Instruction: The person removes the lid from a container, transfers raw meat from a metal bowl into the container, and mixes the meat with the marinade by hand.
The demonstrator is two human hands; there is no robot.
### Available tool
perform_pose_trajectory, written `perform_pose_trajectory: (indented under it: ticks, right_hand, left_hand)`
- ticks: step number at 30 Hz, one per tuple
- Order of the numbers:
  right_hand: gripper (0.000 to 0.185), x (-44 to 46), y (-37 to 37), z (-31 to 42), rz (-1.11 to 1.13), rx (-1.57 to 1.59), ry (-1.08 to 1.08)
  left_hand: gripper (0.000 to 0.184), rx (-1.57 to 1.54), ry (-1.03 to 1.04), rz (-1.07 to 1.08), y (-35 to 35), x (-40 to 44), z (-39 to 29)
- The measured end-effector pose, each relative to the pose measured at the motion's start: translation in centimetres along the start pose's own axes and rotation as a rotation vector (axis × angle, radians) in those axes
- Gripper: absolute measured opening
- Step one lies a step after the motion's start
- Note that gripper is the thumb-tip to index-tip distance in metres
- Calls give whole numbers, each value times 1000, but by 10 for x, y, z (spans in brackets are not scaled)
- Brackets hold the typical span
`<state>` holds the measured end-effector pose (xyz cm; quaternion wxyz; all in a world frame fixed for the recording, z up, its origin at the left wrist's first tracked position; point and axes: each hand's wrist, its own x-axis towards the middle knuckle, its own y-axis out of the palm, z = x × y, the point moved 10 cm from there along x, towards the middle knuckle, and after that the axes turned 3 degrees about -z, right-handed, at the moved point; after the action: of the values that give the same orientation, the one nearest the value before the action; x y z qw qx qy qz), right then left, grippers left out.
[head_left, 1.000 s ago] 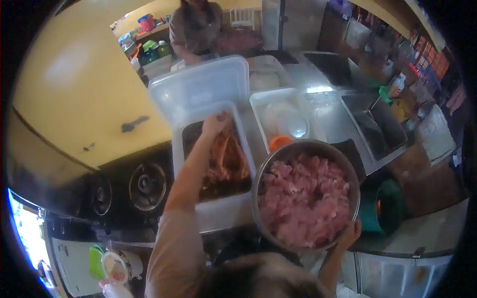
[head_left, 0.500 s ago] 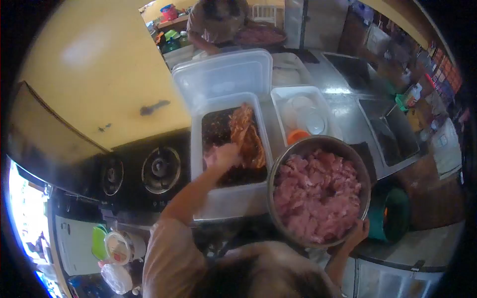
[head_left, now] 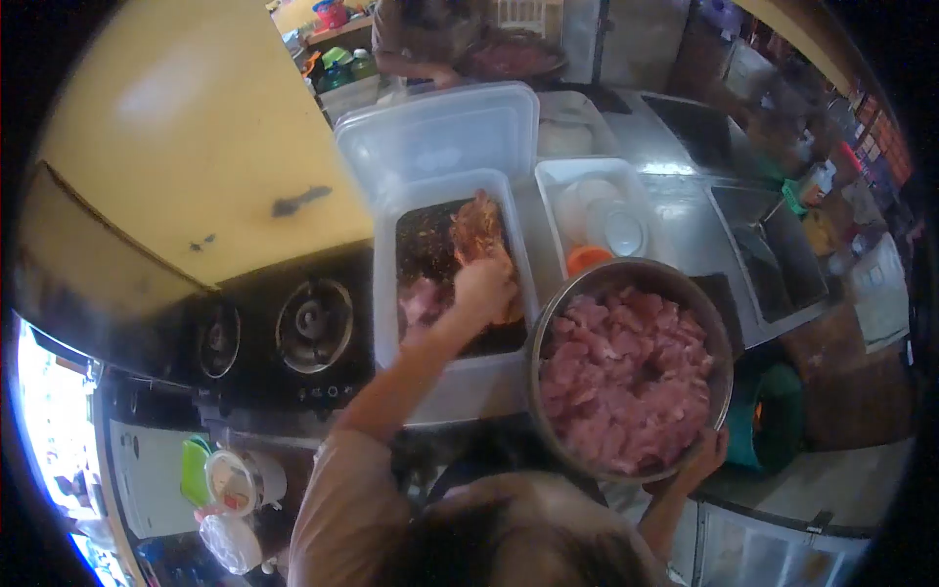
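My left hand [head_left: 484, 287] is inside a clear plastic container [head_left: 450, 368] with dark marinade [head_left: 421, 238] in it. Its fingers look curled over the reddish-brown marinated meat [head_left: 477, 227] at the container's right side, though the fingertips are hidden. Paler raw meat [head_left: 423, 301] lies in the marinade just left of this hand. My right hand [head_left: 706, 455] grips the lower right rim of a large metal bowl [head_left: 725, 391], tilted toward me. Pink raw meat pieces [head_left: 626, 382] heap up inside that bowl.
A clear lid [head_left: 435, 132] stands raised behind the container. Beyond the bowl is a white tray [head_left: 548, 186] with round lids and an orange item [head_left: 589, 259]. A black gas stove [head_left: 313, 328] is at left, a sink [head_left: 773, 264] at right. A green bucket [head_left: 778, 421] stands beside the bowl.
My left hand has moved right and slightly up, off the pale raw meat and onto the marinated meat. The pale meat stays behind at the left. My right hand still grips the bowl.
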<state>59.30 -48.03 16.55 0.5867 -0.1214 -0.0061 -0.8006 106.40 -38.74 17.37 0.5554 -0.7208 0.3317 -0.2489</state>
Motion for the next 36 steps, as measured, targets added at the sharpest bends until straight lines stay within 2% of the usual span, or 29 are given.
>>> perform_pose_trajectory:
  ticks: [2, 4, 5, 7, 9, 10, 12, 13, 15, 17, 19, 20, 23, 25, 26, 28, 30, 33, 35, 36]
  right_hand:
    - [4, 4, -4, -10, 9, 40, 5]
    - [4, 8, -5, -28, 37, 165, 152]
    - [4, 8, -5, -26, 46, 164, 142]
    - [4, 7, -4, -23, 63, 164, 126]
    - [4, 3, -2, -7, 64, 29, 68]
    - [4, 1, 1, 1, 65, -35, 40]
    - [4, -3, 4, 4, 35, 87, 140]
    - [6, -4, 5, 3, 20, 149, 186]
    - [10, -5, 5, -6, -6, 247, 217]
    - [14, 1, 0, -23, 6, 272, 202]
    - [17, 10, -6, -36, 60, 221, 148]
    - [13, 11, -10, -41, 27, 193, 160]
    - [8, 9, -11, -32, -32, 132, 168]
    - [15, 14, -19, -55, -8, 130, 137]
    - [14, 12, -19, -46, 10, 146, 127]
    - [12, 9, -8, -29, 54, 184, 107]
    - [6, 10, -10, -30, 12, 142, 94]
    - [6, 8, -10, -29, 7, 163, 148]
    - [7, 5, -5, -25, 8, 212, 191]
    - [7, 3, -2, -21, 4, 236, 205]
  left_hand:
    - [37, -13, 61, -68, 41, 0, -3]
    - [44, -140, 176, -10, 41, -11, -7]
    - [48, -200, 234, 21, 36, -18, -6]
    - [50, -118, 239, 6, 7, -33, 17]
    - [52, 29, 334, -46, -6, -49, 45]
    - [53, 136, 426, -94, 0, -59, 62]
    - [55, 179, 512, -204, 21, -68, 83]
    - [54, 114, 508, -268, 24, -68, 89]
    - [54, 155, 488, -153, 43, -59, 101]
    - [56, 367, 447, 198, 52, -40, 103]
    - [52, 328, 368, 303, 47, -11, 110]
    - [51, 310, 332, 356, 47, 1, 113]
    - [46, 222, 463, 84, 35, 37, 119]
    - [46, 159, 346, 61, 46, 73, 141]
    - [45, 192, 376, -64, 29, 75, 133]
    - [34, -107, 50, -8, 19, 97, 146]
    - [26, 370, 277, -151, -33, 79, 87]
    - [35, 76, 308, -17, -67, 57, 16]
    - [31, 39, 572, -164, -67, 27, -41]
    - [30, 40, 604, -17, -47, 10, -66]
